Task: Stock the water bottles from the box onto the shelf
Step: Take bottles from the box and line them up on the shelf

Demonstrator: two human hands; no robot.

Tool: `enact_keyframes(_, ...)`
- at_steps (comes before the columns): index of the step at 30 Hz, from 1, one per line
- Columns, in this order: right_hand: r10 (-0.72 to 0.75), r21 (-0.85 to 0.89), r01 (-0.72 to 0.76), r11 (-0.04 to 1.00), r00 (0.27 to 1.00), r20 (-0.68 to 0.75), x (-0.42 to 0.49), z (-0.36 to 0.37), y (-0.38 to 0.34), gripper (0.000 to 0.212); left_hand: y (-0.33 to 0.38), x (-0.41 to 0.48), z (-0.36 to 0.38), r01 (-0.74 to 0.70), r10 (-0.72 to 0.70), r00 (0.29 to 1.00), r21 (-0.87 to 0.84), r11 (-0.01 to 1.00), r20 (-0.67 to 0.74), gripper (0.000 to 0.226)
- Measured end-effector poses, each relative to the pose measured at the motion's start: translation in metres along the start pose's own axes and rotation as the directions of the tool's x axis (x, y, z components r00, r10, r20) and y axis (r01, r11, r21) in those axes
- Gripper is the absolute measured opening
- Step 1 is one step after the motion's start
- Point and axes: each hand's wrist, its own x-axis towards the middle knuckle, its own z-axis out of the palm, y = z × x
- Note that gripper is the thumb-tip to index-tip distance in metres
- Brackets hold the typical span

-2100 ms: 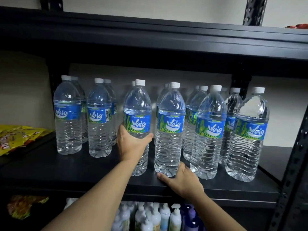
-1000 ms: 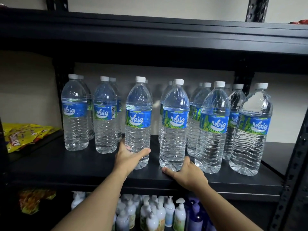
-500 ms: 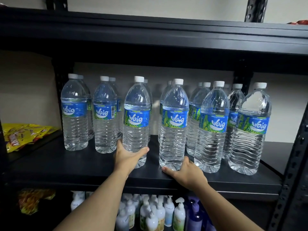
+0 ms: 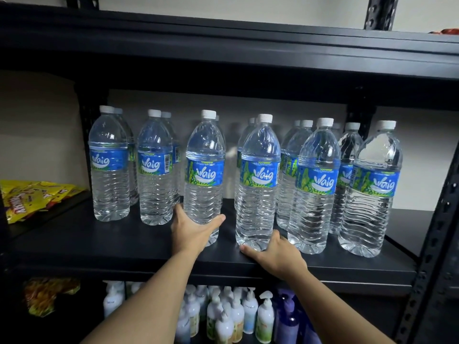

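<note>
Several clear water bottles with blue labels and white caps stand in two rows on the black shelf. My left hand grips the lower part of the third front bottle, which stands upright on the shelf. My right hand curls round the base of the fourth front bottle, thumb on the shelf's front edge. No box is in view.
Yellow snack packets lie at the shelf's left end. White and purple pump bottles fill the shelf below. The shelf above hangs low over the caps. A black upright bounds the right side.
My left hand has slid down the third bottle from its label to its base, and the bottle has moved slightly back into the row. My right hand has stayed at the fourth bottle's base.
</note>
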Motion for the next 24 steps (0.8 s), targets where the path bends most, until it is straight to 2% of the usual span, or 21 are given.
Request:
enact_keyframes(5, -0.009, 0.024, 0.009, 1.0, 1.0, 0.007, 0.002, 0.0, 0.002, 0.095, -0.001, 0.001, 0.0, -0.002, 0.001, 1.0, 0.048, 0.999, 0.028, 0.126)
enact_keyframes(8, -0.016, 0.061, 0.016, 0.998, 1.0, 0.009, 0.002, -0.001, 0.001, 0.107, 0.0, 0.0, -0.001, 0.016, -0.02, 0.999, 0.088, 0.996, 0.044, 0.126)
enact_keyframes(11, -0.018, 0.144, 0.017, 0.989, 1.0, 0.004, 0.0, -0.005, 0.001, 0.126, -0.001, 0.002, -0.005, 0.042, -0.052, 0.995, 0.123, 0.992, 0.082, 0.135)
enact_keyframes(13, -0.013, 0.191, 0.015, 0.982, 1.0, -0.008, -0.003, -0.008, 0.004, 0.129, -0.001, -0.004, -0.008, 0.04, -0.054, 0.994, 0.145, 0.989, 0.097, 0.137)
enact_keyframes(17, 0.009, 0.317, -0.003, 0.948, 1.0, -0.018, -0.022, -0.013, 0.015, 0.095, -0.001, -0.033, -0.01, -0.004, 0.006, 1.0, 0.078, 0.997, -0.026, 0.109)
enact_keyframes(21, -0.024, 0.396, 0.024, 0.918, 1.0, -0.005, -0.062, -0.027, 0.039, 0.081, 0.006, -0.087, -0.005, -0.088, 0.105, 0.974, 0.09, 0.992, -0.203, 0.065)
enact_keyframes(22, -0.04, 0.415, 0.039, 0.909, 0.999, -0.006, -0.076, -0.033, 0.047, 0.076, 0.009, -0.102, -0.002, -0.113, 0.131, 0.968, 0.091, 0.989, -0.215, 0.057)
enact_keyframes(24, -0.056, 0.446, 0.048, 0.894, 0.998, 0.004, -0.104, -0.044, 0.068, 0.07, 0.018, -0.132, 0.005, -0.154, 0.164, 0.979, 0.086, 0.984, -0.119, 0.043)
